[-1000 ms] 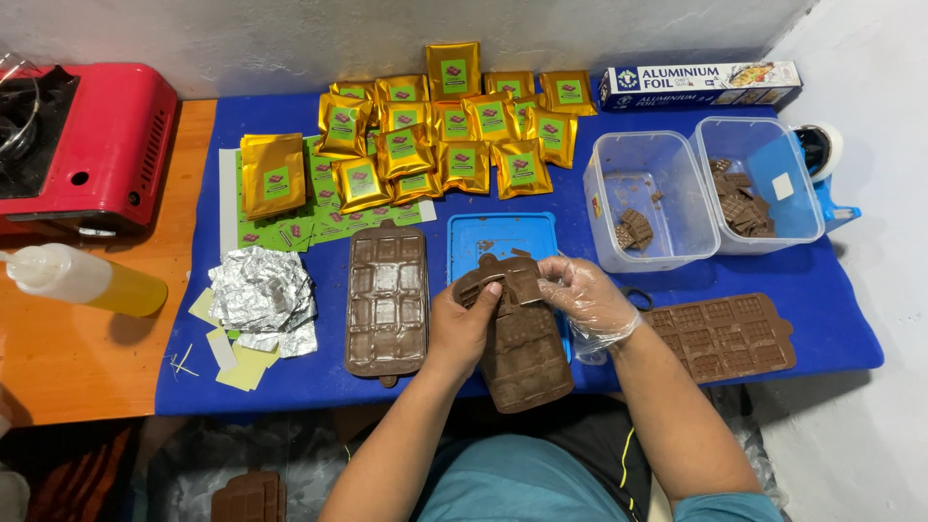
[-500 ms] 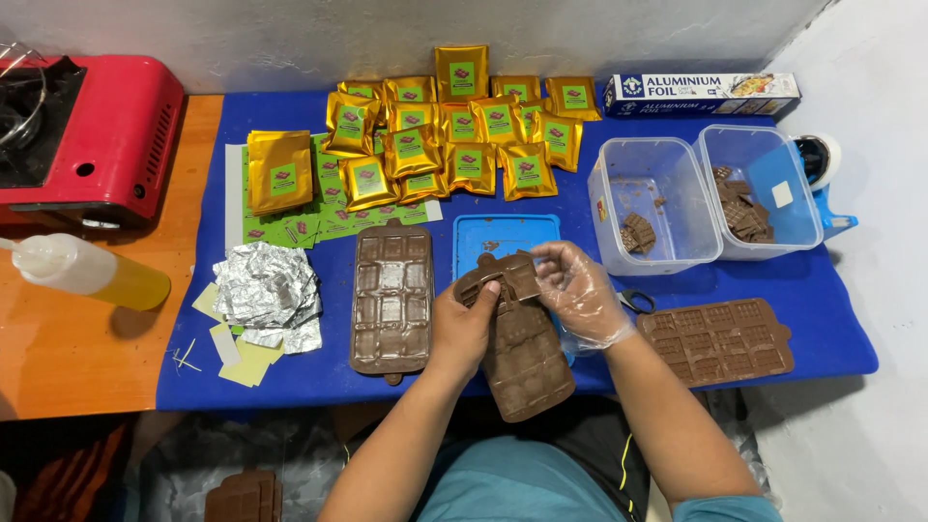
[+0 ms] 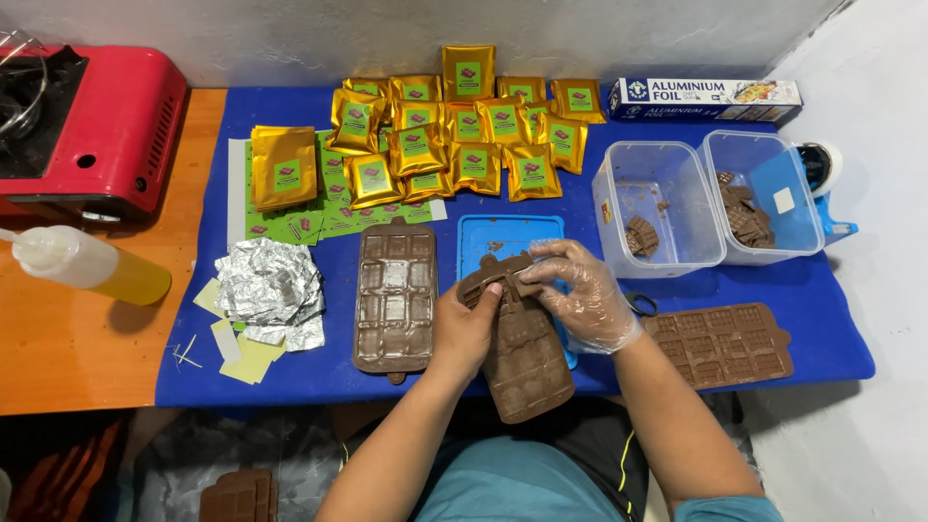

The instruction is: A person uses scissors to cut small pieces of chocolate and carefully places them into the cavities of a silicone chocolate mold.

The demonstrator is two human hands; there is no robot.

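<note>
**Two hands are bending a brown mould over the blue lid**

The left hand (image 3: 466, 329) is bare. Its fingers (image 3: 491, 290) are pinching the top end of the brown mould (image 3: 522, 362), with the thumb pressing on the upper face. The right hand (image 3: 585, 295) is wearing a thin clear glove. Its fingers are curling over the same top end from the other side and gripping it too. Both hands are touching the mould, so neither one is nearer.

The mould is lying right between the two hands. Its long side is running from the fingers down toward the person's body, leaning a little to the right. The top end is curling up, so the mould looks soft and bendy, like rubber. It is full of little square pockets.

Under the hands a flat blue lid (image 3: 503, 237) is lying on the counter (image 3: 822, 338), which is wearing a blue cover. Just left of the hands a second brown mould (image 3: 394, 295) is lying flat. A third one (image 3: 720, 343) is lying flat to the right. Further left, crinkly silver foil (image 3: 269, 290) is sitting in a heap. Two clear plastic tubs (image 3: 667, 193) are holding a few brown pieces. Shiny gold packets (image 3: 454, 130) are lying in rows at the back.
</note>
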